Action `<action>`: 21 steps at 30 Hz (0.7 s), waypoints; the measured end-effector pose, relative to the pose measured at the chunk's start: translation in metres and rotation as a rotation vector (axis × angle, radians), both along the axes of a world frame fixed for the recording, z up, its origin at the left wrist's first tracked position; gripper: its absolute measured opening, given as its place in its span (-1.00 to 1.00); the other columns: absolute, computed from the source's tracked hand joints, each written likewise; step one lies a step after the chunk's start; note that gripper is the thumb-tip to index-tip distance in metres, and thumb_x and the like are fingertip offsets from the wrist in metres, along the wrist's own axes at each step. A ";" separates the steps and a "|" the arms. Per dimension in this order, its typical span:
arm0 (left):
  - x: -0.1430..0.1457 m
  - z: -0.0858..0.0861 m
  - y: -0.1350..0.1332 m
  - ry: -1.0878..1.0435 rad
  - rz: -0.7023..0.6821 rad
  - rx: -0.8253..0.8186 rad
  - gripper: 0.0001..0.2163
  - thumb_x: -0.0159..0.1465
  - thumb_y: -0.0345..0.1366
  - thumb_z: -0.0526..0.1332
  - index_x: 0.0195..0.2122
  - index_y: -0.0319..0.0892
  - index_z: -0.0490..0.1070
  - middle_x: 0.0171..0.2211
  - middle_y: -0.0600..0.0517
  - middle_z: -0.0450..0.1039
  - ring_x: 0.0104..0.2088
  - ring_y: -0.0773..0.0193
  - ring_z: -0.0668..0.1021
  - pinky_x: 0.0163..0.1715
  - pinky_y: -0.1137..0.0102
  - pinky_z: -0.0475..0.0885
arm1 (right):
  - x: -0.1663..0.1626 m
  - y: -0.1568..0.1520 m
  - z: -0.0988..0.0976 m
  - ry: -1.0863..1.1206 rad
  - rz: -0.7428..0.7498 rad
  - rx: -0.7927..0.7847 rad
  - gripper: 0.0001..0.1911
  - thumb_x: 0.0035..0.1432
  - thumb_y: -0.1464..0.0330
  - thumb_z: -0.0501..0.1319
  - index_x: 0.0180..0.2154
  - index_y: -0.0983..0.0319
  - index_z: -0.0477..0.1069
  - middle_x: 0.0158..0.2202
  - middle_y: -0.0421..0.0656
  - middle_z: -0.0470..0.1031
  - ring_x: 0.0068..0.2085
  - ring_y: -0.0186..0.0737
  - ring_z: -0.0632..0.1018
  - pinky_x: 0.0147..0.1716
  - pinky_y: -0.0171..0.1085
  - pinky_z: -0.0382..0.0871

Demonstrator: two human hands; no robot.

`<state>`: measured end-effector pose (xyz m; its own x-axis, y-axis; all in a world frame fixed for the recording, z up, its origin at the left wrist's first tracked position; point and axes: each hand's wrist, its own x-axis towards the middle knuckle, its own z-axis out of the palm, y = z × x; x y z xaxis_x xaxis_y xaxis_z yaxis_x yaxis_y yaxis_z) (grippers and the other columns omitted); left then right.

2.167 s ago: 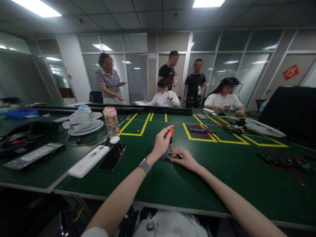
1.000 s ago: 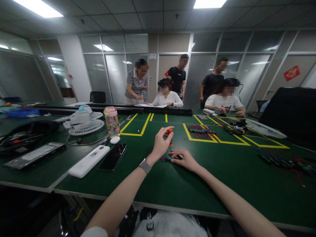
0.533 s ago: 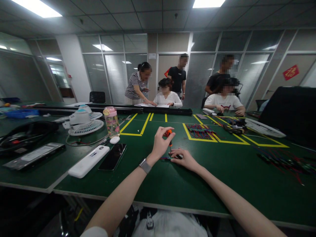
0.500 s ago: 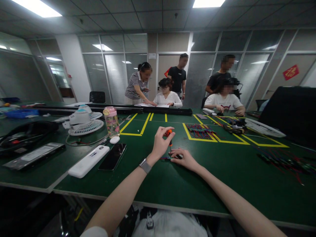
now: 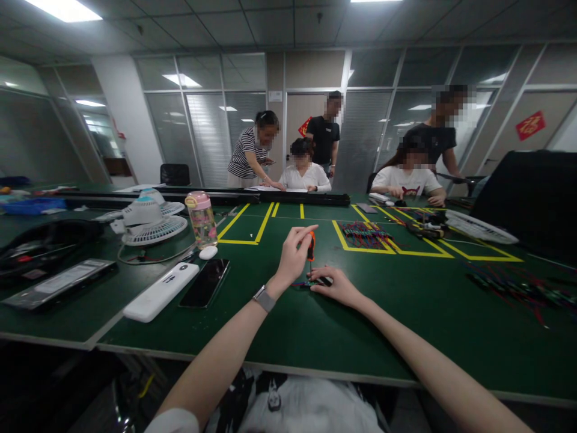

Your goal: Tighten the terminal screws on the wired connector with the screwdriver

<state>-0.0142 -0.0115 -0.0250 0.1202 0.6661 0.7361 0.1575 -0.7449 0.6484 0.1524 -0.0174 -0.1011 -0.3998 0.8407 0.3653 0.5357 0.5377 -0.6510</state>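
Note:
My left hand [image 5: 294, 255], with a watch on its wrist, closes its fingers around the orange-and-black handle of a screwdriver [image 5: 311, 245]. The screwdriver stands upright, its thin shaft pointing down at a small green circuit board [image 5: 307, 284] with thin red and blue wires. The board lies on the green table, and the fingertips of my right hand [image 5: 337, 287] close on its right edge. Where exactly the tip meets the board is too small to tell. A small dark patch shows beneath my right fingers; I cannot make out what it is.
Left of my hands lie a black phone [image 5: 205, 282], a white power bank [image 5: 161, 291], a bottle [image 5: 202, 222] and a white fan [image 5: 153, 222]. Wired boards lie in a bundle [image 5: 365, 234] inside yellow tape and in another pile [image 5: 518, 288] at right. Several people are across the table.
My left fingers have shifted on the screwdriver handle, the index finger now straighter. My right hand stays at the board. A standing person at the back right has moved rightward.

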 end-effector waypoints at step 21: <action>0.001 -0.001 0.001 -0.026 -0.001 -0.001 -0.77 0.27 -0.27 0.14 -0.09 -0.14 0.47 -0.23 -0.02 0.41 -0.23 0.31 0.48 -0.23 0.45 0.41 | 0.001 0.002 0.000 -0.018 0.021 0.007 -0.82 0.01 0.24 0.31 -0.31 0.14 0.56 -0.12 -0.07 0.58 0.03 -0.02 0.50 0.20 0.14 -0.01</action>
<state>-0.0131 -0.0103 -0.0265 0.1018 0.6667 0.7384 0.1402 -0.7444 0.6528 0.1537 -0.0151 -0.1015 -0.4241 0.8296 0.3632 0.5362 0.5532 -0.6376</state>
